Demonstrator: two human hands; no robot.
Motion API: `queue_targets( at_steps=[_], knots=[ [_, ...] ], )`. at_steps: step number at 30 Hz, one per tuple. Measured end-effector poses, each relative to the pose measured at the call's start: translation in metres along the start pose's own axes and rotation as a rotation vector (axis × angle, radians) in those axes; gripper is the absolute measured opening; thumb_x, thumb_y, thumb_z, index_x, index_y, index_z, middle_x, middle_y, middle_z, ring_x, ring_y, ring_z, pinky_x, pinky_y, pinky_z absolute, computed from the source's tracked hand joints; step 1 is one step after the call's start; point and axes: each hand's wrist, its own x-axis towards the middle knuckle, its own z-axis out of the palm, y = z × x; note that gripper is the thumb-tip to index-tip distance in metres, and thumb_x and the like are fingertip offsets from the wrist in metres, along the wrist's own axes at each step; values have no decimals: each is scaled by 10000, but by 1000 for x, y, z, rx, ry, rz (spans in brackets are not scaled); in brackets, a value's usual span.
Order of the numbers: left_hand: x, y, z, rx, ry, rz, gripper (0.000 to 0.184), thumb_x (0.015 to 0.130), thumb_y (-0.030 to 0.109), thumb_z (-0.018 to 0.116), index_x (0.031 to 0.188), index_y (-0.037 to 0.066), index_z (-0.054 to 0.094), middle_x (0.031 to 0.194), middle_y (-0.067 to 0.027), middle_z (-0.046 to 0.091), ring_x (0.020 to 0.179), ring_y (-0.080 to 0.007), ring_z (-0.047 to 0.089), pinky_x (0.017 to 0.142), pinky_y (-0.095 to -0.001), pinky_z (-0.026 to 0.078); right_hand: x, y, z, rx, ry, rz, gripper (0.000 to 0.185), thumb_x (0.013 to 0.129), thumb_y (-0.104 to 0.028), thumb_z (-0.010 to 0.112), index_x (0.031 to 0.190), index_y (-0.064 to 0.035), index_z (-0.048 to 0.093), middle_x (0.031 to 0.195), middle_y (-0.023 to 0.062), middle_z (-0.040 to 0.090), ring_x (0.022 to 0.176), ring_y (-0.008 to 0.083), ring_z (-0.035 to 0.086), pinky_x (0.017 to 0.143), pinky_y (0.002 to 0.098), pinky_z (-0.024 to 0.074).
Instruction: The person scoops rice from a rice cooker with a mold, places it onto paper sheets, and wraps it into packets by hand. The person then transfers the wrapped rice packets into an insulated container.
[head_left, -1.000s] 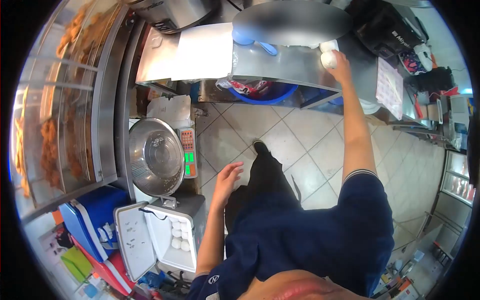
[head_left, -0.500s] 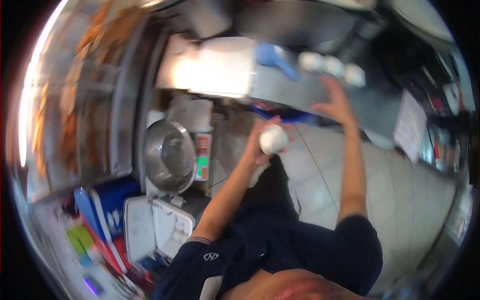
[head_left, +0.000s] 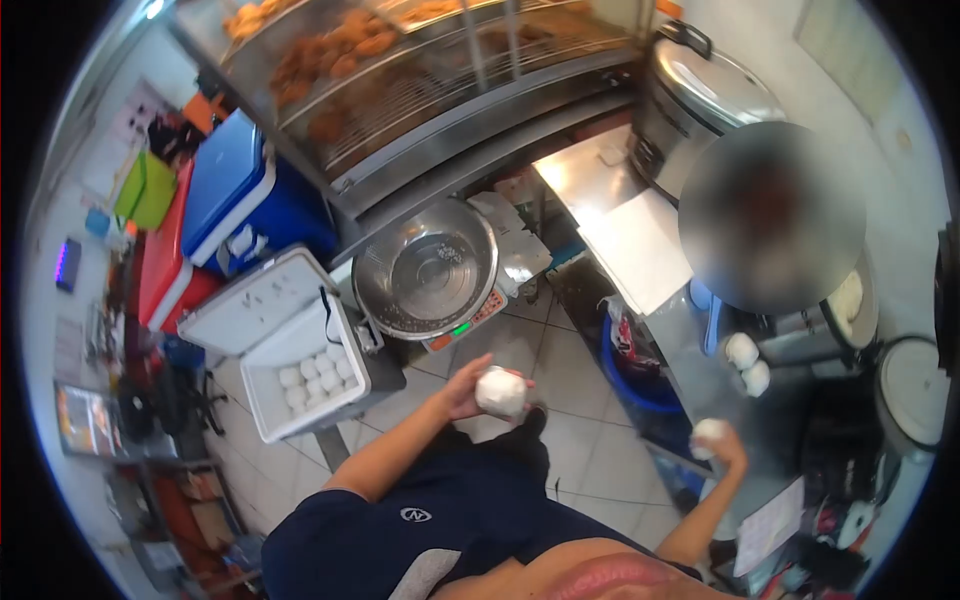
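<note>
In my left hand (head_left: 462,391) rests a round white wrapped rice ball (head_left: 501,393), held out in front of my body above the floor. My right hand (head_left: 733,452), over the steel counter (head_left: 683,372) at the right, has its fingers around a second white rice ball (head_left: 709,438). Two more balls (head_left: 742,350) sit together on the counter, close to a blue-handled paddle (head_left: 712,325). To the left, an open white cooler box (head_left: 268,408) has several similar balls lying in rows inside it.
A steel bowl (head_left: 365,300) stands on a digital scale (head_left: 440,342) beyond my left hand. Large rice cookers (head_left: 690,80) line the right side. White paper sheets (head_left: 640,250) lie on the counter. A heated display case (head_left: 400,150) with fried food and blue and red coolers (head_left: 225,190) are behind.
My view has turned left toward the cooler. My right hand, open and reaching before, has closed on one of the three balls on the counter. The left hand still holds its ball.
</note>
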Motion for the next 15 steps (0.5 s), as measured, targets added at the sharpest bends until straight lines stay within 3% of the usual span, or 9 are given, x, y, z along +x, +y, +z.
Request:
queue_targets(
  at_steps=[1,2,3,6,8,10,11,13,15],
  knots=[
    [-19,-3,-10,-38,109,55,659,1015,628,379,1354,98,574,1445,-201,547,1237,-443,599,840,-564,574,-30,-57,23,243,-145,38,688,679,-233,934,1223,-38,561,1093,100,673,1009,212,653,895,389,550],
    [-38,-8,-20,-80,220,103,650,1003,641,390,1333,121,597,1413,-203,572,1204,-449,620,770,-526,611,-43,-96,49,258,-243,-55,672,720,-161,904,1281,-46,551,1125,79,666,1032,185,641,921,360,538],
    [-56,-10,-37,-116,209,128,650,1003,641,390,1333,121,597,1413,-203,572,1204,-449,620,770,-526,611,-26,-88,86,364,-364,-170,740,704,-153,907,1333,-51,533,1157,62,654,1063,170,631,957,346,519],
    [-110,-24,-86,-104,387,266,661,999,642,403,1317,97,602,1228,-181,685,1035,-403,711,646,-474,629,-14,-195,189,448,-725,-298,852,696,-200,898,1426,-57,482,1280,58,591,1185,170,565,1025,349,465],
    [-152,-32,-108,-154,480,360,650,998,646,408,1255,93,633,1136,-176,722,962,-386,733,670,-446,616,-11,-275,268,405,-801,-411,931,705,-251,896,1485,-59,425,1354,55,544,1262,171,507,1072,349,421],
    [-202,-41,-138,-180,497,434,631,1010,620,408,1172,57,642,1100,-193,731,902,-386,737,792,-475,579,-24,-367,338,327,-949,-511,947,736,-270,880,1512,-61,379,1385,63,508,1260,183,500,1083,348,402],
    [-232,-44,-144,-155,477,447,618,1005,625,424,1199,79,640,1111,-151,742,901,-319,751,678,-405,597,-36,-413,375,338,-1078,-503,910,758,-245,860,1507,-62,377,1366,59,510,1247,184,502,1065,346,416],
    [-279,-59,-170,-147,661,473,582,1008,596,453,1189,78,647,1074,-109,734,924,-283,735,704,-418,599,-61,-494,446,157,-1134,-537,827,797,-198,827,1482,-54,387,1340,76,527,1238,188,516,1041,336,436],
    [-327,-70,-203,-177,773,487,571,1008,585,471,1196,75,644,1060,-97,727,921,-261,729,708,-420,601,-76,-553,531,-14,-1088,-740,833,797,-216,835,1478,-43,387,1352,116,528,1267,210,519,1050,358,444]
  ],
)
